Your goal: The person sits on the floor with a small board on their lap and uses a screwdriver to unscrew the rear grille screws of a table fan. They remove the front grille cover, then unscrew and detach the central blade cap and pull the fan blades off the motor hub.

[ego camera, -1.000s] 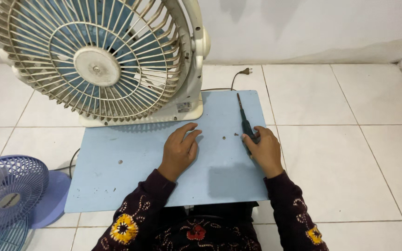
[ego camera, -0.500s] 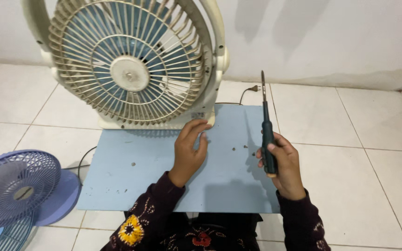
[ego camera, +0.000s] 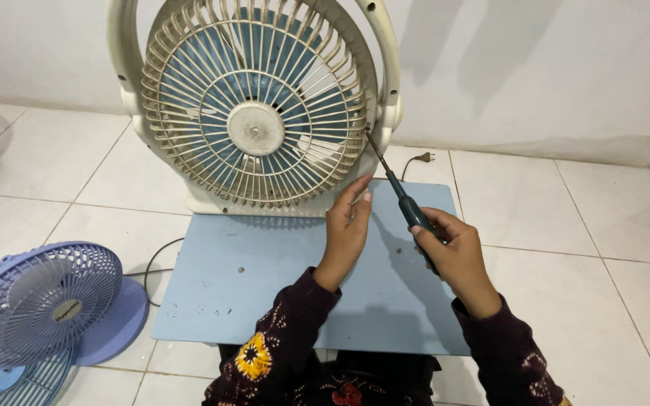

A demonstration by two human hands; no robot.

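Since the earlier frames the right hand [ego camera: 457,252] has lifted the screwdriver [ego camera: 402,197] off the blue mat [ego camera: 265,286] and swung its tip up to the right rim of the cream fan [ego camera: 257,113]. The fingers are clenched around the dark green handle, the thin shaft slanting up and left to the grille edge. The left hand [ego camera: 347,229] has risen too; its fingers are extended, holding nothing, fingertips at the fan's lower right corner. The fan stands upright at the mat's far edge, a round cream cap with no readable mark at the grille's centre. A small purple fan [ego camera: 43,304] lies on the floor tiles at left, with a small oval label at its hub.
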